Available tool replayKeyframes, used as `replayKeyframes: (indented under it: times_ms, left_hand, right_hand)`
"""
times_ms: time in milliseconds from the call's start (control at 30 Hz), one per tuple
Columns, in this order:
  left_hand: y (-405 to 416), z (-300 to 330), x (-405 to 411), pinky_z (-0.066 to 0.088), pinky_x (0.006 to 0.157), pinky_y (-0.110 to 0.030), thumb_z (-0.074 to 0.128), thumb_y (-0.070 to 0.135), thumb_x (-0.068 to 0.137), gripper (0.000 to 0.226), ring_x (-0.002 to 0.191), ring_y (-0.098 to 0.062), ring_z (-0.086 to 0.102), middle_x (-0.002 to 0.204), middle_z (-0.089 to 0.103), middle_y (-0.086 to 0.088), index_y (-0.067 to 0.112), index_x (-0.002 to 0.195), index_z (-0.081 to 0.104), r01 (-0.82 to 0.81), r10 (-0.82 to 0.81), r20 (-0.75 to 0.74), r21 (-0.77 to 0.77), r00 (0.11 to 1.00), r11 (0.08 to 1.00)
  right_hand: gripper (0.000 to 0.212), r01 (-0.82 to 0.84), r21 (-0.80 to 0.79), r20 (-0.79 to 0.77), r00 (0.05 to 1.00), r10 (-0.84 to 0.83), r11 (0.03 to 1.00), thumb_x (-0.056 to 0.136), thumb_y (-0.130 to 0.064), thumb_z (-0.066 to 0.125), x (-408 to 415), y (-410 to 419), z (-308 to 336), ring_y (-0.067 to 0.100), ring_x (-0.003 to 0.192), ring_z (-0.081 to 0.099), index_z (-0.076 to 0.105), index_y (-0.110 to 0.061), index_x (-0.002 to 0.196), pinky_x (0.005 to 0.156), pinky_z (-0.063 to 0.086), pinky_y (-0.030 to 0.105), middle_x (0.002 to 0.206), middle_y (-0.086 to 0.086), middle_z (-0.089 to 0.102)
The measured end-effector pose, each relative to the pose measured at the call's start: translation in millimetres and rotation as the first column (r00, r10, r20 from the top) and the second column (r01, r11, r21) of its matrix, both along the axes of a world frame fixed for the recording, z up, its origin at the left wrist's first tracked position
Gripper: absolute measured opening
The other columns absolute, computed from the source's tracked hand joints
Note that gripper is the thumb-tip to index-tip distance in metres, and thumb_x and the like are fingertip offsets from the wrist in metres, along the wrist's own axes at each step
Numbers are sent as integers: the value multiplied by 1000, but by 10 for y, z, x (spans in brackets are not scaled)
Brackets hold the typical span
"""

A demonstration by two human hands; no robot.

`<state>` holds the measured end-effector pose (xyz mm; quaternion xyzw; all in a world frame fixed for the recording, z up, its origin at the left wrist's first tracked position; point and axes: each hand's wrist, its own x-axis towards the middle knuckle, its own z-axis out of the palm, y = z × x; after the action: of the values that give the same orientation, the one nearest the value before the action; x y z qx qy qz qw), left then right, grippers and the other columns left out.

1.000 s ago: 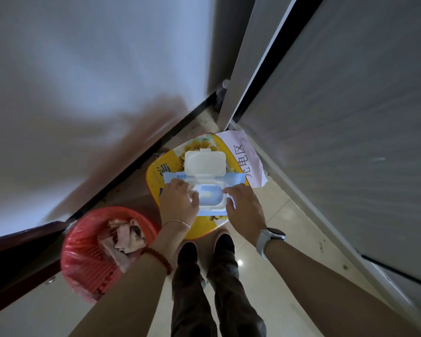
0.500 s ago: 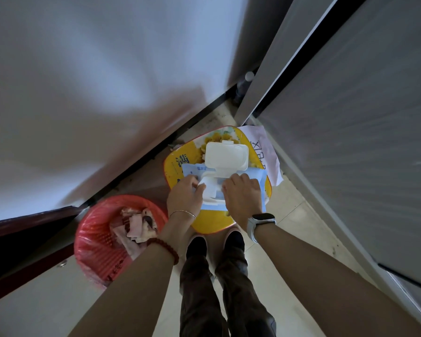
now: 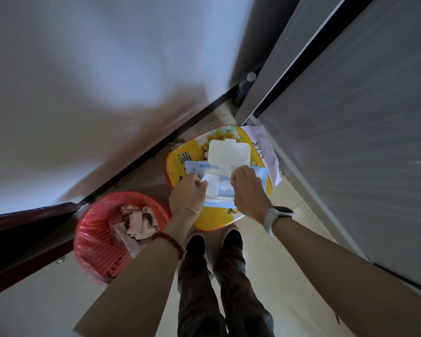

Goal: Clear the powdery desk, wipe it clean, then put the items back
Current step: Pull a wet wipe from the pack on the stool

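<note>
Step in hand, as I read it: pulling a wet wipe for the bench clean. The soft blue wet-wipe pack with a white flip lid [image 3: 225,173] lies on a round yellow printed tin [image 3: 180,164] on the floor, lid hinged open and away from the person. Left hand [image 3: 187,195] pinches the white wipe sheet [image 3: 210,187] at the dispenser opening; right hand [image 3: 249,190] lies on the pack's right side, fingers curled over its edge, holding it down. To do it well: keep the right hand pinning the pack, draw the sheet out low and steady so only one comes, then snap the lid closed to keep the rest moist. Whether one sheet or two is coming out I can't tell, the view is too dim there. Around: red mesh plastic waste basket [image 3: 102,242] with crumpled paper just left of the person's feet, white printed paper sheet [image 3: 269,161] under the tin's right edge, grey cabinet panels close on the right. Tight corner; nothing blocks the pull itself.
</note>
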<state>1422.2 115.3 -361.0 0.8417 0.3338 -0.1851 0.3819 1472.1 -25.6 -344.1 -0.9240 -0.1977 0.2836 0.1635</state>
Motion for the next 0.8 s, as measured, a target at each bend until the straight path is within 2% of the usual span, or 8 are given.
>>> replayKeyframes:
  times_ms: [100,233,333,433,567,633,700,800]
  left_hand:
    - [-42,15,10,35,62,-30,52,28,85,15,72,-21,48,77,57,-1,18,75,48,-30,30,4,30,1000,999]
    - [-72,69,24,28,54,-28,49,26,86,17,67,-22,46,66,48,3,18,71,44,-22,24,-23,65,999,998]
    - [-74,150,11,27,52,-29,47,27,86,16,73,-27,53,70,51,1,18,73,45,9,-7,-42,59,999,998]
    - [-54,276,19,41,68,-33,55,31,83,19,94,-27,58,99,59,-3,17,96,53,52,-53,-60,-7,997,999]
    - [-6,595,69,37,99,-38,67,29,79,65,126,-24,40,137,41,-9,12,133,36,152,-162,-50,-158,986,976]
    - [-3,889,91,31,101,-30,69,25,77,72,131,-23,33,141,36,-9,11,137,31,138,-130,51,-222,990,965]
    - [-11,1275,90,26,99,-23,71,20,76,76,130,-16,31,141,35,-4,15,138,28,139,-86,183,-295,979,945]
    - [-3,1938,44,24,101,-22,74,15,73,88,124,1,24,136,26,16,25,141,20,218,-89,320,-396,943,892]
  right_hand:
    - [12,225,277,-216,962,-168,934,93,1,36,109,-25,182,24,86,39,44,-5,88,74,35,26,97,20,48]
    - [13,484,373,-323,867,-378,792,95,-3,36,204,-86,451,16,78,42,41,-9,84,66,34,3,86,5,47]
    - [21,570,447,-312,822,-477,690,95,-4,37,259,-142,673,6,71,43,43,-16,79,69,37,12,77,-6,46]
    - [30,615,518,-275,777,-566,594,95,-4,37,329,-176,948,7,65,40,42,-22,72,63,37,19,71,-7,43]
    - [20,577,561,-212,793,-570,593,96,-5,37,359,-202,1382,3,60,37,42,-13,78,55,35,8,67,-8,39]
    - [25,542,589,-185,813,-553,599,95,-4,38,349,-211,1647,-2,56,41,41,-19,74,54,35,7,65,-8,39]
    - [27,451,590,-128,871,-474,669,94,-3,40,333,-210,1959,-7,55,42,40,-21,74,56,35,6,66,-9,39]
    - [28,290,577,-78,950,-302,764,94,-4,42,261,-181,2473,-5,59,42,39,-25,75,60,35,11,67,-11,41]
